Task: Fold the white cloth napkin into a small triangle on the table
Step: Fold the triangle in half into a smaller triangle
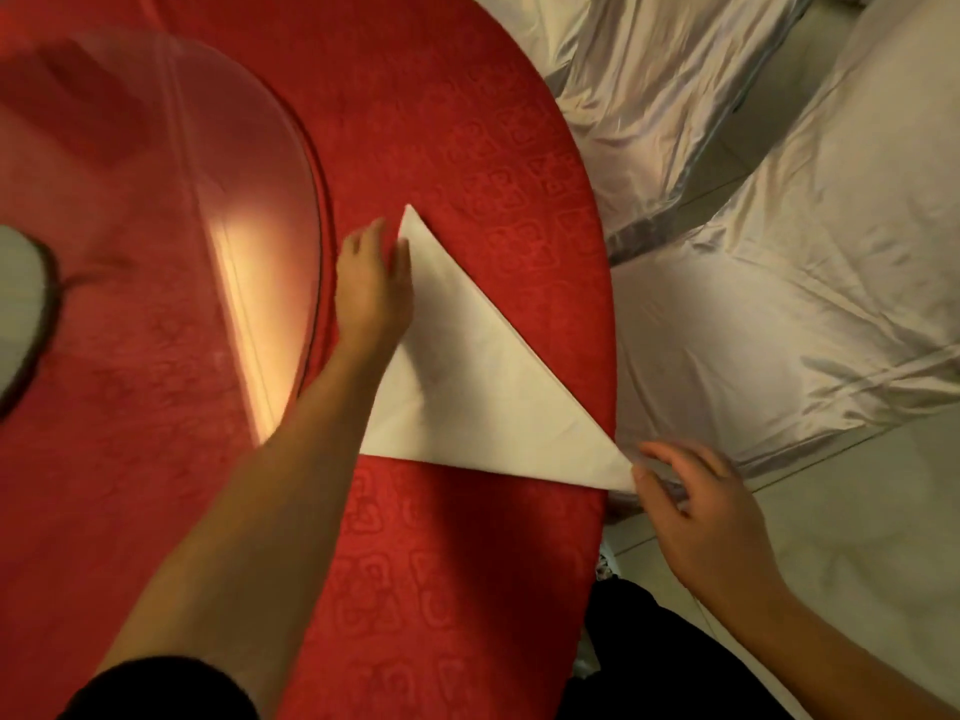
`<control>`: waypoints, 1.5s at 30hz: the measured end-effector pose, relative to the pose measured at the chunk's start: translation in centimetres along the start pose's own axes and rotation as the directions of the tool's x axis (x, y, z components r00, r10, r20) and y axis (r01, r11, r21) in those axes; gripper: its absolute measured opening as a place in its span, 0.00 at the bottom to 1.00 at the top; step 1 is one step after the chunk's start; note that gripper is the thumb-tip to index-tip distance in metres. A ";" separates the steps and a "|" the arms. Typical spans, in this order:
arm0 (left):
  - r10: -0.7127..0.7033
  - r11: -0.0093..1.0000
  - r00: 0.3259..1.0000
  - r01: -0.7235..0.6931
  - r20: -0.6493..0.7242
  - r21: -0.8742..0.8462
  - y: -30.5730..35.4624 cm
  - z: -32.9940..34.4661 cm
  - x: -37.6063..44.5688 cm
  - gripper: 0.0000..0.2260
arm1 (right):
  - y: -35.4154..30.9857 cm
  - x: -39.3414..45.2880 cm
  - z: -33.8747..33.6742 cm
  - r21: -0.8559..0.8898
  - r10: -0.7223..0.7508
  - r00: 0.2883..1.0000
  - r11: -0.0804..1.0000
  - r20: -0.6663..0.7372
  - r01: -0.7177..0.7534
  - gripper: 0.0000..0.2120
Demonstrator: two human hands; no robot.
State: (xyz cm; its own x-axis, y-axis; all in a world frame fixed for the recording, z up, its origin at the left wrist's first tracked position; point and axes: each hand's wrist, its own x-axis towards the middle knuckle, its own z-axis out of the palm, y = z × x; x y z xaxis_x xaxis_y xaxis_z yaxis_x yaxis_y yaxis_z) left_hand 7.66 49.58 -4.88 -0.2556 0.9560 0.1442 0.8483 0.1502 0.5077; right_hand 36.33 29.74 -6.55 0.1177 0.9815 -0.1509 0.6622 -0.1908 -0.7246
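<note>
The white napkin [467, 366] is laid flat on the red tablecloth [467, 122], near the table's right edge, already folded into one large triangle. Its far point is pinned by the left hand [371, 288], fingers spread flat and loose on the cloth, nothing gripped. The near right corner, which sits at the table edge, is touched by the right hand [696, 517]; the fingers are parted and curled toward the tip, but whether it is actually pinched cannot be told (slight blur there). A glass turntable [156, 200] is seen on the left, well apart from the napkin, and silver chair covers [779, 278] are seen beyond the table. The step in hand is judged as the second fold: halving the big triangle. Next, the right corner probably needs to be lifted and carried over to the far point, edges matched, then the crease pressed.
</note>
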 end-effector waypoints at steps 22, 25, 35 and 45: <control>0.049 0.911 0.948 -0.172 0.314 0.376 -8.1 -1.0 -15.6 0.39 | -7.2 -1.4 11.8 -0.497 -0.333 0.828 0.677 0.451 0.543 0.43; 0.040 0.913 0.948 -0.164 0.317 0.375 -8.4 -0.9 -15.6 0.41 | -5.1 -2.7 9.8 -0.500 -0.270 0.872 0.733 0.408 0.461 0.43; 0.095 0.895 0.953 -0.209 0.288 0.395 -5.6 -1.8 -16.0 0.43 | -4.5 -2.3 6.4 -0.404 -0.365 0.920 0.827 0.142 0.390 0.28; 0.248 0.915 0.882 -0.349 0.400 0.202 3.7 3.8 -20.4 0.36 | -2.1 2.1 2.5 0.143 0.232 0.934 0.950 0.272 -0.277 0.36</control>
State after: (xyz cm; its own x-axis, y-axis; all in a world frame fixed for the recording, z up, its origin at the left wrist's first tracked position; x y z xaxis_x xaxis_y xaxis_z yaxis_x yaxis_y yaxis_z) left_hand 17.73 31.61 -9.18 0.1703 0.9816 -0.0861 0.9592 -0.1451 0.2426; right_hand 33.38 32.20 -6.99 0.0617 0.8684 -0.4920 0.4906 -0.4557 -0.7428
